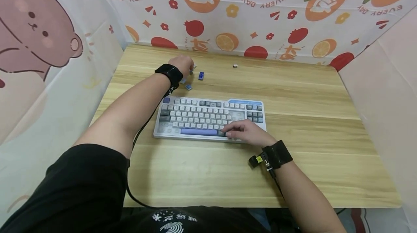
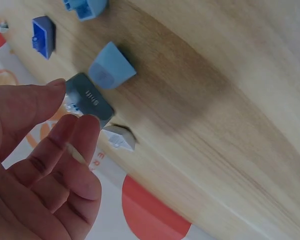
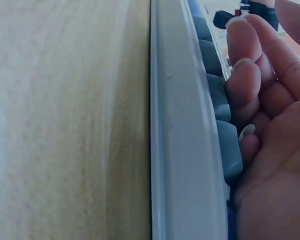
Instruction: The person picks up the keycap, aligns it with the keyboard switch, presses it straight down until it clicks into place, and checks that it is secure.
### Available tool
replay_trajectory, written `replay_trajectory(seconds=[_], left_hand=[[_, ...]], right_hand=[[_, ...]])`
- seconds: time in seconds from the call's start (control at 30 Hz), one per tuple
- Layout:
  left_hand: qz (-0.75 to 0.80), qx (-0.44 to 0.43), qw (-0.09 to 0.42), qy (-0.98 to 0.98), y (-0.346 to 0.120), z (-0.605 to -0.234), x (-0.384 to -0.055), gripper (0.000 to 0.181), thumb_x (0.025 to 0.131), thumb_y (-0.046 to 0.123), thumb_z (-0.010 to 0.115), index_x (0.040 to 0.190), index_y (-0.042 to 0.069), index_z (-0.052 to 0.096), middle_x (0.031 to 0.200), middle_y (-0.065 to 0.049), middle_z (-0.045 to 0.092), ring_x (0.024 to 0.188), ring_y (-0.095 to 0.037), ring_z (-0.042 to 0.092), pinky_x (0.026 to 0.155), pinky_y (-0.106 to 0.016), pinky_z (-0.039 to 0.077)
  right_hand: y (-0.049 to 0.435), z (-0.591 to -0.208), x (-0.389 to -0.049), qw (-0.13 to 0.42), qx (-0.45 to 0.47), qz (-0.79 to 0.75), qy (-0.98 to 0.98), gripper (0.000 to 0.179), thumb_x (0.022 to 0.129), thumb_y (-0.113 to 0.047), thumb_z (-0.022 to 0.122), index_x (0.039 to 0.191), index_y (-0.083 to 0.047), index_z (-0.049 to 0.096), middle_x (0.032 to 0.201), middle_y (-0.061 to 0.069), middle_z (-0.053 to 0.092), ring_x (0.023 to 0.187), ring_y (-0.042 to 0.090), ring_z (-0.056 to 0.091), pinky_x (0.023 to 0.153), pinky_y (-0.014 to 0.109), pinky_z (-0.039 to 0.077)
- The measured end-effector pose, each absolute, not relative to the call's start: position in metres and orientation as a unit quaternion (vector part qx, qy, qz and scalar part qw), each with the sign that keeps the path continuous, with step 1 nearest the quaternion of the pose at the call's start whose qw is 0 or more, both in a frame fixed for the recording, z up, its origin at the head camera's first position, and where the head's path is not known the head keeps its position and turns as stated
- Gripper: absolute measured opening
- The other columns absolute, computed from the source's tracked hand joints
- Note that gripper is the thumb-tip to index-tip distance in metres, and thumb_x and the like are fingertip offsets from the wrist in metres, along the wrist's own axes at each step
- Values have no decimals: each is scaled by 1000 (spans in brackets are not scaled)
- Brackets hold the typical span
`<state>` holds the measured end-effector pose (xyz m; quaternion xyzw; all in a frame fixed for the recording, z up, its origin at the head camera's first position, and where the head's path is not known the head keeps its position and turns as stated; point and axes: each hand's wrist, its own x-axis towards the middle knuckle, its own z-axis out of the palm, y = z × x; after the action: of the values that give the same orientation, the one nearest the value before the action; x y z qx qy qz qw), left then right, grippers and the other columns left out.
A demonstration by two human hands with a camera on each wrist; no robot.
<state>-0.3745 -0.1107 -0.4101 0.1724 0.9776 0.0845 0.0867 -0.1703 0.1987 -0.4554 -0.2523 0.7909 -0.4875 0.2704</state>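
Observation:
At the far left of the table, my left hand (image 1: 182, 63) pinches a dark grey-green keycap (image 2: 92, 100) with printed letters between thumb and fingertips. Close around it lie a light blue keycap (image 2: 111, 69), a white keycap (image 2: 120, 138) and a dark blue keycap (image 2: 43, 36) turned hollow side up. Another light blue keycap (image 2: 87, 7) is cut off by the view's edge. My right hand (image 1: 250, 134) rests on the lower right of a white keyboard (image 1: 198, 121), fingers loosely curled and holding nothing. Beneath its fingers are grey-green keycaps (image 3: 229, 150).
The keyboard has keycap-less patches at the lower left and towards the right. A small white piece (image 1: 235, 66) lies near the back of the wooden table (image 1: 312, 117). A fruit-print cloth (image 1: 241, 26) hangs behind it. A black cable (image 1: 138, 137) runs along the left arm.

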Motion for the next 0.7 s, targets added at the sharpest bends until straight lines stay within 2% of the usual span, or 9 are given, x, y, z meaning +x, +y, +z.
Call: replay_trajectory(seconds=[0.17,0.33,0.43,0.57,0.7], left_hand=[[81,182,83,976,-109,-414,-379,16,92,-1,60,100,5,73,104,-12,68,91,-28,58,84,-46,51],[68,192,81,976,-108,-417,-383,14,93,1,60,97,5,72,99,-11,68,88,-27,56,82,-45,50],[56,197,66,977,-106,-416,-384,10,92,3,62,89,5,71,89,-10,66,80,-25,54,72,-41,48],[52,204,48,976,-105,-417,-384,28,95,9,60,67,6,64,67,-6,55,66,-22,46,57,-33,38],[52,211,41,975,-107,-420,-387,31,92,3,60,62,8,64,66,-6,55,64,-22,45,54,-32,36]], right_hand=[[199,-456,-171,274,-251,-493,786,21,96,-29,65,112,-20,73,115,-4,71,103,17,65,85,33,51],[199,-457,-170,271,-256,-493,786,21,96,-25,65,113,-16,73,114,0,71,100,17,66,84,31,52],[199,-458,-170,269,-258,-493,786,21,96,-25,64,113,-15,73,114,1,71,101,17,65,85,31,51],[199,-458,-170,268,-257,-489,789,20,97,-28,64,112,-19,73,114,-3,71,103,15,64,86,31,51],[198,-457,-170,265,-256,-491,789,19,96,-31,64,110,-22,74,113,-6,71,104,16,64,86,32,51]])
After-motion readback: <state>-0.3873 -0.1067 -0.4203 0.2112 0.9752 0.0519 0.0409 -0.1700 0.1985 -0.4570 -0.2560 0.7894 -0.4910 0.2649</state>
